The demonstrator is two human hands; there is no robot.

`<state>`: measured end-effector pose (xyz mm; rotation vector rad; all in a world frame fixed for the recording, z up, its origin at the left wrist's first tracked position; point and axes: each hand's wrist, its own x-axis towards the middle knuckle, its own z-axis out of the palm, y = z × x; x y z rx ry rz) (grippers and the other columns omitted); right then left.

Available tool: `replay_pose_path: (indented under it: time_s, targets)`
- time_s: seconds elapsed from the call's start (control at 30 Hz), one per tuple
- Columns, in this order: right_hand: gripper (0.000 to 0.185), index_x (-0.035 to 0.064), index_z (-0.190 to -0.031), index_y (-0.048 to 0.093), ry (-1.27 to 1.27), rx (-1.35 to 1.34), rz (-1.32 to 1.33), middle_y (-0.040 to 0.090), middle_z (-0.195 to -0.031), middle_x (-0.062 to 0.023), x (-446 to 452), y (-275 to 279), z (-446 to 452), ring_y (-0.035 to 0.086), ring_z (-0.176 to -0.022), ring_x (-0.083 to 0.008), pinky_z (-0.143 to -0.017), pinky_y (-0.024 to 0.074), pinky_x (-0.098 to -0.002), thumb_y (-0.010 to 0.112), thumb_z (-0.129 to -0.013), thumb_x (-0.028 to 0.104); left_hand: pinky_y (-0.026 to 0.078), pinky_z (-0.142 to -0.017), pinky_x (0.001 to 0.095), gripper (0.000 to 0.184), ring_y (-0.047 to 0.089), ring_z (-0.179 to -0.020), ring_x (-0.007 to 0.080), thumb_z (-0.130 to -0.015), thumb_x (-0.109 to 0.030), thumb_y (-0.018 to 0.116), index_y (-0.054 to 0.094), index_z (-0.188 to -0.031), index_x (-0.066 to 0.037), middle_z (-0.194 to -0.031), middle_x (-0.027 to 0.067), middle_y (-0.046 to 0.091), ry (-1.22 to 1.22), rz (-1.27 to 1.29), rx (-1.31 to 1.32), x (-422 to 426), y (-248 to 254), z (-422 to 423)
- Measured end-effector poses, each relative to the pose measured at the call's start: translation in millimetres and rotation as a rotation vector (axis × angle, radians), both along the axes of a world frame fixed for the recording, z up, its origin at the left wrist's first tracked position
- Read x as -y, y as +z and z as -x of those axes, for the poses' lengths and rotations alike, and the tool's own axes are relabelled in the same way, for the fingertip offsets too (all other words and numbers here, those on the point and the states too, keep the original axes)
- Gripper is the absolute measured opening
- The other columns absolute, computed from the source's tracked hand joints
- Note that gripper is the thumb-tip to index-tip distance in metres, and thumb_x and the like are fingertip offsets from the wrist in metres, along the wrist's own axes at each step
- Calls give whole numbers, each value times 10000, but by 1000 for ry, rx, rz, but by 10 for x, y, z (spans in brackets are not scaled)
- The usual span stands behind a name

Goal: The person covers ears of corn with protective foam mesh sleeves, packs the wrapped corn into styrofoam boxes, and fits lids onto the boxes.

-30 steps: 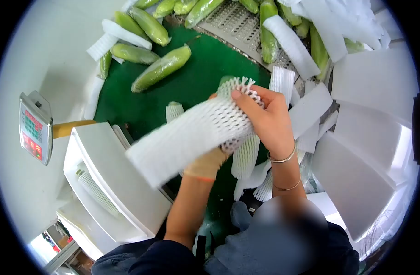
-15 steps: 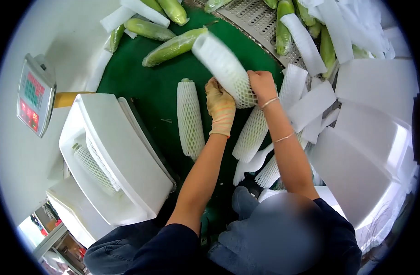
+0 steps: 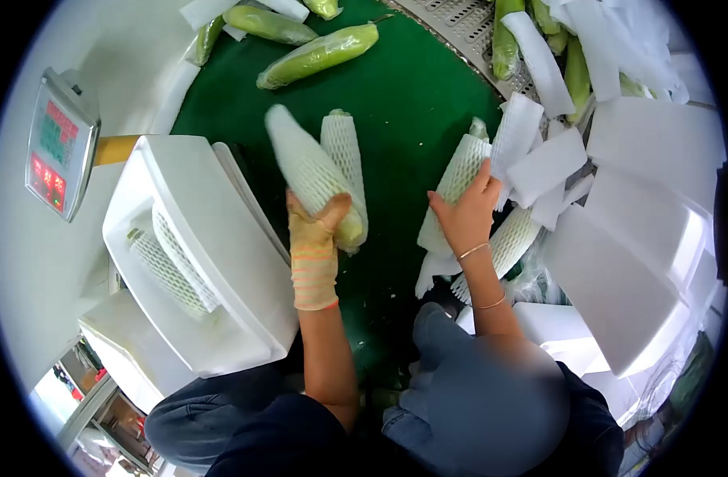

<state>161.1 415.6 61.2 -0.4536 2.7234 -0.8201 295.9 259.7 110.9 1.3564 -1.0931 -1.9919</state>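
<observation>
My gloved left hand (image 3: 314, 238) is closed round the lower part of a green vegetable in a white foam net (image 3: 306, 159). Just behind it and to its right lies another netted vegetable (image 3: 345, 159) on the green surface (image 3: 396, 191). My bare right hand (image 3: 465, 211) has its thumb and fingers apart over a third netted vegetable (image 3: 458, 179), touching or almost touching it; whether it grips is unclear. That vegetable's pale tip sticks out of the net's top.
A white foam box (image 3: 221, 302) at the left holds netted vegetables. Beyond it stands a scale display (image 3: 58, 151). Film-wrapped vegetables (image 3: 320, 57) lie at the back. Loose foam sleeves (image 3: 548, 167) and white foam boxes (image 3: 642, 254) are at the right.
The netted vegetable went left in my left hand, beside the one lying there. My right hand let go of its net and moved down and right to another netted vegetable. The view shifted slightly.
</observation>
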Motion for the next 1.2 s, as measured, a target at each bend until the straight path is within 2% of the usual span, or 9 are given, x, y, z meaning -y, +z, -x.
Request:
replay_pose_path:
  time_s: [0.23, 0.37, 0.53, 0.6, 0.67, 0.73, 0.97, 1.03, 1.2]
  targets:
    - [868, -84, -1203, 298, -78, 97, -25, 378, -1185, -310, -10, -243, 134, 453, -1023, -466, -882, 444, -455, 808, -569, 215, 421, -562, 263, 422, 529, -606, 135, -827, -394, 642, 585, -874, 21, -757, 64, 577, 192, -267, -176, -230, 206, -68]
    - [795, -95, -1181, 390, 3, 67, 74, 510, -1121, -291, -77, -32, 336, 535, -997, -414, -851, 470, -399, 784, -589, 260, 382, -464, 229, 463, 542, -590, 92, -743, -434, 750, 573, -894, -33, -784, 65, 597, -16, 48, 204, -198, -210, -157]
    - [600, -22, -1205, 475, 104, 645, 500, 588, -1089, -122, 77, -130, 509, 571, -928, -220, -837, 460, -333, 675, -695, 222, 410, -967, 393, 852, 511, -1137, 361, -714, -417, 748, 402, -1300, 95, -1228, 281, 504, -679, 564, 676, -208, -702, -256]
    - [594, -8, -1211, 472, 56, 885, 595, 580, -1098, -119, 9, -114, 483, 568, -956, -229, -850, 467, -359, 678, -706, 227, 385, -1005, 412, 937, 478, -1165, 391, -686, -478, 741, 369, -1321, 101, -1252, 291, 473, -512, 492, 350, -202, -648, -99]
    - [581, 19, -1241, 453, 1, 1171, 695, 568, -1111, -105, 13, -131, 452, 567, -987, -236, -872, 474, -390, 662, -736, 212, 438, -953, 400, 911, 502, -1160, 377, -655, -364, 782, 348, -1279, 137, -1227, 316, 488, -581, 579, 644, -102, -652, 121]
    - [585, 33, -1278, 429, 57, 1194, 733, 563, -1120, -94, 74, 19, 247, 570, -998, -237, -885, 476, -388, 640, -752, 180, 519, -760, 384, 732, 629, -888, 284, -624, -187, 808, 466, -1198, 109, -1017, 166, 633, -534, 20, 82, 131, -996, 149]
    - [593, -34, -1269, 441, 210, 930, 1031, 592, -1119, -132, 29, 1576, -388, 604, -986, -243, -872, 500, -389, 563, -698, 68, 440, -938, 341, 801, 543, -1074, 202, -688, -219, 794, 346, -1315, 0, -1140, 85, 570, -305, 270, -306, -215, 1324, -845]
    - [571, -39, -1264, 441, 417, 969, 1017, 609, -1084, -140, 435, 2217, -730, 624, -944, -244, -862, 505, -379, 568, -713, 36, 471, -904, 344, 773, 560, -1064, 192, -697, -146, 785, 350, -1308, 42, -1155, 99, 578, -203, 586, -177, -203, 1647, -1262]
    - [659, -76, -1207, 411, 745, 1030, 851, 565, -1086, -142, 1861, 2108, -1634, 558, -981, -180, -808, 487, -332, 737, -701, 192, 489, -741, 287, 485, 589, -829, 169, -757, -265, 643, 551, -1113, 50, -922, 89, 610, 59, 354, -117, 714, 1803, -2229]
